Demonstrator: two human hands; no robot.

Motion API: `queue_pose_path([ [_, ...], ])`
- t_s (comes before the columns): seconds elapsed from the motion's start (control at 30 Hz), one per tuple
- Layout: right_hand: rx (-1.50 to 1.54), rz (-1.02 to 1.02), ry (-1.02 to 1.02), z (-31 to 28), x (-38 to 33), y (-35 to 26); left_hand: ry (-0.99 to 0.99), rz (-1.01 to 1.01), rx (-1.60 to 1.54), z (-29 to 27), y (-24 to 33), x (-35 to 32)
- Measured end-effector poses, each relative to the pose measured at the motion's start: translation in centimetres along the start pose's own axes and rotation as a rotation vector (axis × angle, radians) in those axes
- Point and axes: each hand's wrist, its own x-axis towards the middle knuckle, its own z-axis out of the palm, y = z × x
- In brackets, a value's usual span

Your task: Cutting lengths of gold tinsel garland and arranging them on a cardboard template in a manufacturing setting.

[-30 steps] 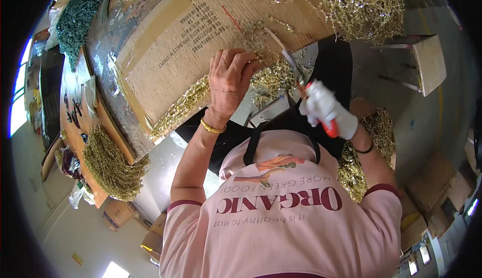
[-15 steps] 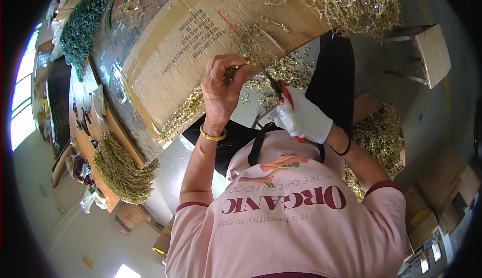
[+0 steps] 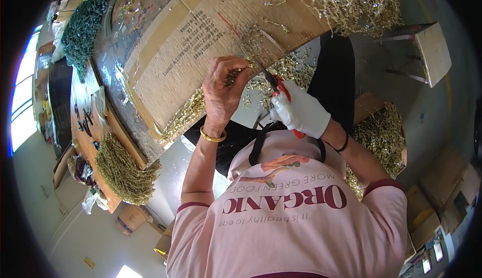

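My bare left hand [image 3: 223, 94], with a gold bangle at its wrist, is closed around a small bunch of gold glitter sprigs [image 3: 232, 77] above the cardboard's near edge. Only part of the bunch shows between the fingers. My right hand [image 3: 305, 111] wears a white glove and grips red-handled scissors [image 3: 274, 81]. Their blades point up and left, with the tips close to my left fingertips and the sprig ends there. Whether the blades touch a sprig I cannot make out.
Under my hands lies a flat cardboard sheet [image 3: 165, 57] strewn with gold clippings. Heaps of gold sprigs [image 3: 351, 4] lie at far right, left and lower right. Dark green sprigs [image 3: 83, 34] are piled at far left. A stool [image 3: 434, 54] stands at right.
My gloved right hand and the scissors have shifted slightly up and toward my left hand. The left hand keeps its hold on the sprigs, almost in place.
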Motion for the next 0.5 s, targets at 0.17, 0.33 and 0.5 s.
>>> queue_pose_path([
  [0.17, 0.009, 0.04, -0.024, 0.6, 0.0, 1.3, -0.022, -0.047, -0.015, 0.3, 0.5, -0.2],
  [0.33, -0.111, 0.091, 0.01, 0.5, 0.0, 1.3, -0.024, -0.05, -0.016, 0.2, 0.2, -0.3],
  [0.5, -0.257, 0.085, 0.023, 0.6, 0.1, 1.7, -0.038, -0.005, -0.002, 0.1, 0.0, -0.3],
])
